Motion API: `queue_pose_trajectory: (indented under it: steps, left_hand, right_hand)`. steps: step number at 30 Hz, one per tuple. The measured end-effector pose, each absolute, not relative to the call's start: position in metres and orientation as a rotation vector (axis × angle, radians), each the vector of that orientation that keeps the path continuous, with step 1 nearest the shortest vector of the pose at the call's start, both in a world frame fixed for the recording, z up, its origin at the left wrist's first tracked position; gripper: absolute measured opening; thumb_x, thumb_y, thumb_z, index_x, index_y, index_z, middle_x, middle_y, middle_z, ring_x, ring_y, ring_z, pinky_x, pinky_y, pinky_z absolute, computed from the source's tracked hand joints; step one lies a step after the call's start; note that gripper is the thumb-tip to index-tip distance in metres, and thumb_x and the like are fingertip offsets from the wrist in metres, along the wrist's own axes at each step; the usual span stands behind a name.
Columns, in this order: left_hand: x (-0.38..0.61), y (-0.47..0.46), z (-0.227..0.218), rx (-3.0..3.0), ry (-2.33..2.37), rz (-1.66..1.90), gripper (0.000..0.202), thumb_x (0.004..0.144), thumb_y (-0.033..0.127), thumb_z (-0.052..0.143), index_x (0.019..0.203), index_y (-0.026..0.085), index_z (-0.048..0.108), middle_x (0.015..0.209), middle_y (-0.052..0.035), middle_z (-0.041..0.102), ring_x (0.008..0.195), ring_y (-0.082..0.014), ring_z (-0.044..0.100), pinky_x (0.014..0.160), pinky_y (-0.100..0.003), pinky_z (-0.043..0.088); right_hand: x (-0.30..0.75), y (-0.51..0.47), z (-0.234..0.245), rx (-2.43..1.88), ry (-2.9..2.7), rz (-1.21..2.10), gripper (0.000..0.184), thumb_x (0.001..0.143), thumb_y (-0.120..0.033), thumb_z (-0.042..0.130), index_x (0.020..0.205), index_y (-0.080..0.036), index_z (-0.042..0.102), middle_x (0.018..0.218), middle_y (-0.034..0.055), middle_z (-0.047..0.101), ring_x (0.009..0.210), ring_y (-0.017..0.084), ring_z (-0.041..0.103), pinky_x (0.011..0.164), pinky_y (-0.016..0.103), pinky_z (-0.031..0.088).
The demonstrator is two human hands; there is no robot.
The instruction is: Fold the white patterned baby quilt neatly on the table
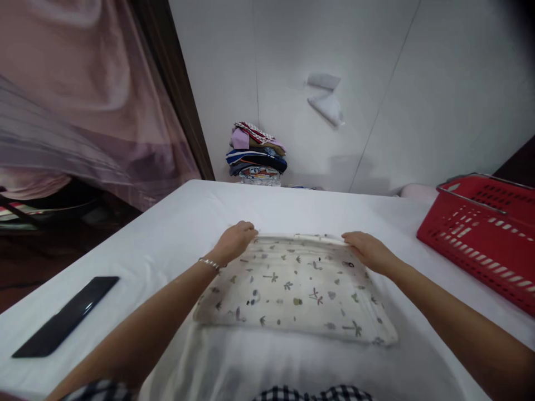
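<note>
A cream cloth (288, 287) printed with small palm trees and leaves lies folded into a rectangle on the white-covered table. My left hand (236, 243), with a silver bracelet at its wrist, is closed on the cloth's far left corner. At the far right corner, my right hand (368, 252) pinches the same edge between thumb and fingers. Between the two hands the far edge looks slightly raised and rolled. The fabric's near edge rests toward me. Some of my fingertips are hidden behind the cloth.
A red plastic basket (480, 234) with a metal handle stands at the right. A flat black object (69, 314) lies at the left. Folded clothes (259, 153) are stacked beyond the far table edge, by the white wall. Pink netting (92, 100) hangs at the left.
</note>
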State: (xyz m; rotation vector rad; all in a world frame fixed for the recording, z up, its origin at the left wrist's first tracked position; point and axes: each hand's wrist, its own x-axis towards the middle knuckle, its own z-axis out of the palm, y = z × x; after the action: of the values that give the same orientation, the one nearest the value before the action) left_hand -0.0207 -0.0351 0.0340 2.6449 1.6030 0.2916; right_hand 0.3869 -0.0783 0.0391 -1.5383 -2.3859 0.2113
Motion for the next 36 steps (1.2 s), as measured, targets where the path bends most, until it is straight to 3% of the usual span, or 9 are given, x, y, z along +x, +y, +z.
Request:
queue_pose_trajectory:
  steps: [5,10,17,21,25,28,31,34,36]
  left_hand:
    - [-0.058,-0.122,0.028,2.862,1.399,0.551,0.033,0.092,0.023,0.041,0.114,0.028,0.065,0.124,-0.0043,0.063,0.113,-0.0212,0.055,0.094,-0.039,0.049]
    - [-0.073,-0.180,0.002,2.918,1.324,0.800,0.035,0.090,0.020,0.049,0.121,0.032,0.061,0.119,-0.0016,0.067,0.112,-0.0196,0.059,0.097,-0.039,0.050]
    - [-0.070,-0.186,-0.008,2.873,1.396,0.925,0.041,0.091,0.017,0.048,0.129,0.031,0.052,0.132,-0.0065,0.058,0.110,-0.0188,0.062,0.088,-0.033,0.055]
    - [-0.060,-0.182,0.002,2.744,1.440,1.110,0.038,0.091,0.018,0.046,0.126,0.029,0.054,0.119,-0.0063,0.064,0.105,-0.0179,0.063,0.088,-0.031,0.055]
    - [-0.056,-0.181,0.000,2.733,1.326,0.928,0.033,0.089,0.014,0.046,0.117,0.026,0.060,0.107,-0.0055,0.068,0.096,-0.0166,0.065,0.082,-0.029,0.056]
    - [-0.053,-0.182,-0.002,2.698,1.256,0.602,0.039,0.081,0.007,0.047,0.112,0.027,0.062,0.112,-0.0055,0.067,0.100,-0.0181,0.064,0.086,-0.032,0.054]
    - [-0.052,-0.184,0.000,2.651,1.295,0.409,0.055,0.068,0.003,0.049,0.115,0.028,0.061,0.122,-0.0064,0.063,0.110,-0.0225,0.060,0.094,-0.040,0.050]
    - [-0.055,-0.183,0.000,2.663,1.296,0.384,0.057,0.067,0.001,0.046,0.114,0.030,0.062,0.122,-0.0043,0.063,0.115,-0.0222,0.056,0.098,-0.040,0.047]
    - [-0.058,-0.176,0.000,2.636,1.386,0.441,0.049,0.070,0.003,0.047,0.105,0.031,0.067,0.112,-0.0013,0.068,0.110,-0.0200,0.060,0.094,-0.035,0.049]
  right_hand:
    - [0.396,-0.170,0.029,-1.392,-2.536,0.204,0.029,0.088,-0.020,0.041,0.099,-0.025,0.067,0.095,0.0071,0.070,0.089,0.023,0.063,0.085,0.041,0.048]
    - [0.384,-0.240,0.004,-1.401,-2.488,0.439,0.033,0.091,-0.022,0.041,0.113,-0.029,0.064,0.106,0.0050,0.070,0.094,0.021,0.065,0.081,0.034,0.052]
    - [0.374,-0.235,0.005,-1.423,-2.478,0.513,0.038,0.089,-0.029,0.050,0.125,-0.029,0.059,0.110,0.0080,0.068,0.094,0.025,0.064,0.079,0.035,0.052]
    - [0.376,-0.212,0.019,-1.504,-2.361,0.616,0.050,0.086,-0.039,0.056,0.135,-0.030,0.051,0.107,0.0064,0.067,0.088,0.022,0.063,0.077,0.034,0.051]
    - [0.378,-0.189,0.018,-1.661,-2.168,0.754,0.051,0.094,-0.041,0.037,0.142,-0.025,0.042,0.078,0.0013,0.064,0.067,0.017,0.059,0.064,0.029,0.049]
    - [0.377,-0.181,0.014,-1.669,-2.237,0.860,0.056,0.093,-0.037,0.039,0.147,-0.026,0.033,0.064,-0.0024,0.058,0.058,0.015,0.054,0.058,0.026,0.045]
    - [0.374,-0.186,0.015,-1.539,-2.337,1.059,0.062,0.087,-0.035,0.052,0.147,-0.030,0.034,0.074,-0.0012,0.063,0.063,0.014,0.057,0.059,0.023,0.044]
    - [0.372,-0.195,0.019,-1.464,-2.377,1.177,0.079,0.070,-0.032,0.071,0.143,-0.034,0.040,0.098,0.0010,0.067,0.075,0.015,0.061,0.065,0.022,0.047]
    - [0.370,-0.195,0.024,-1.429,-2.417,1.212,0.063,0.068,-0.027,0.071,0.129,-0.034,0.057,0.105,0.0002,0.067,0.084,0.018,0.062,0.072,0.024,0.048]
